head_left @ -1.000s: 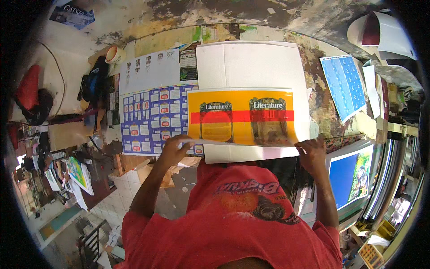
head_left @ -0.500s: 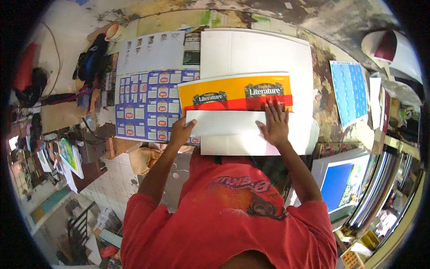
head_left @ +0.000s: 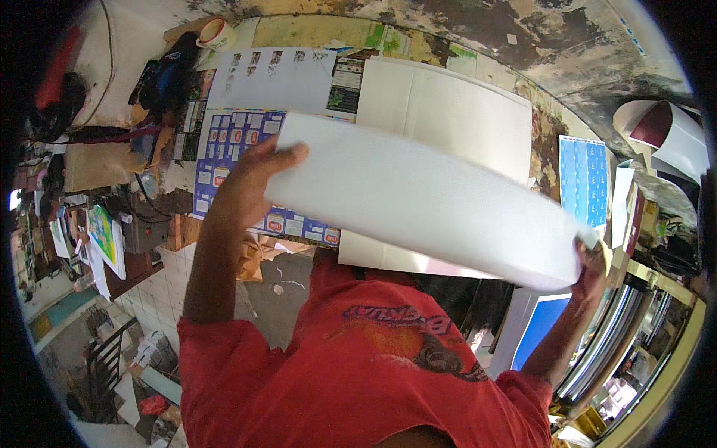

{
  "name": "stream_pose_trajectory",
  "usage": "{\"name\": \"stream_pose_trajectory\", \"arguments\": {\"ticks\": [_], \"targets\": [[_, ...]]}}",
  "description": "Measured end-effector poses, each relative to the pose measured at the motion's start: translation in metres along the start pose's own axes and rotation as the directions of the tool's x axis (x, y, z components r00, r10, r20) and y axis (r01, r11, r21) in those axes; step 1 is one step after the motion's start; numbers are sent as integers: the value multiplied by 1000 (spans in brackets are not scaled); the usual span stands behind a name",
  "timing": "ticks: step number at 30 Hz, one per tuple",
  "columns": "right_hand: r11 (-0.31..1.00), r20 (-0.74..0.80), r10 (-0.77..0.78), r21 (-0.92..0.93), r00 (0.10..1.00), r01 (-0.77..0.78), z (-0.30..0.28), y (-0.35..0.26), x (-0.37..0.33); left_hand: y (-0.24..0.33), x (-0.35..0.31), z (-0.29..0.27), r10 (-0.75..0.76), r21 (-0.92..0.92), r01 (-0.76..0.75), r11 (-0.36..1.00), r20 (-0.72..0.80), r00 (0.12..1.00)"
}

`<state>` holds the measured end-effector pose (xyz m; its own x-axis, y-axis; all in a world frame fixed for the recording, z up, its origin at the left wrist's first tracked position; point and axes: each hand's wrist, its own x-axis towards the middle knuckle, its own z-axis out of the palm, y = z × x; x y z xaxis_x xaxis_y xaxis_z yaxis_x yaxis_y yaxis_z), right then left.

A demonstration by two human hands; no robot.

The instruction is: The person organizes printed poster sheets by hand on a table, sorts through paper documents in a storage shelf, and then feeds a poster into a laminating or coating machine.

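Both hands hold a large white curved paper sheet (head_left: 426,205) lifted above the table (head_left: 553,142). The left hand (head_left: 250,183) grips its left end, fingers (head_left: 287,153) clenched over the edge; the right hand (head_left: 594,261) pinches the right corner. Below lie a white rectangular card stack (head_left: 448,112) and a blue printed label sheet (head_left: 231,142).

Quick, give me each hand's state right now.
Left hand: closed on the left end of the large white sheet.
Right hand: gripping the sheet's right end.
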<state>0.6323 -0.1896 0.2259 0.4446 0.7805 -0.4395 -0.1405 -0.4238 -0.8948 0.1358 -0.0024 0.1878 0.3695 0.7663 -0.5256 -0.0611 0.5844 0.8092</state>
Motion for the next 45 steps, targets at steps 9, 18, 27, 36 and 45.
{"name": "stream_pose_trajectory", "arguments": {"ticks": [9, 18, 27, 36, 45], "targets": [[492, 159, -328, -812, 931, 312, 86, 183, 136, -181, 175, -7, 574, 825, -543, 154, 373, 729], [366, 156, -583, -826, 798, 429, 107, 198, 97, -169, 127, -11, 780, 907, -410, 93, 190, 597], [911, 599, 153, -394, 786, 123, 147, 353, -176, -409, -151, -55, 281, 853, -488, 186, 430, 858], [832, 779, 552, -539, 297, -133, 137, 518, -251, -524, -268, -140, -375, 836, -68, 544, 315, 872], [714, 877, 460, -272, -139, 645, 388, 757, 31, -640, -89, -302, -279, 783, 37, 622, 178, 944]]}}
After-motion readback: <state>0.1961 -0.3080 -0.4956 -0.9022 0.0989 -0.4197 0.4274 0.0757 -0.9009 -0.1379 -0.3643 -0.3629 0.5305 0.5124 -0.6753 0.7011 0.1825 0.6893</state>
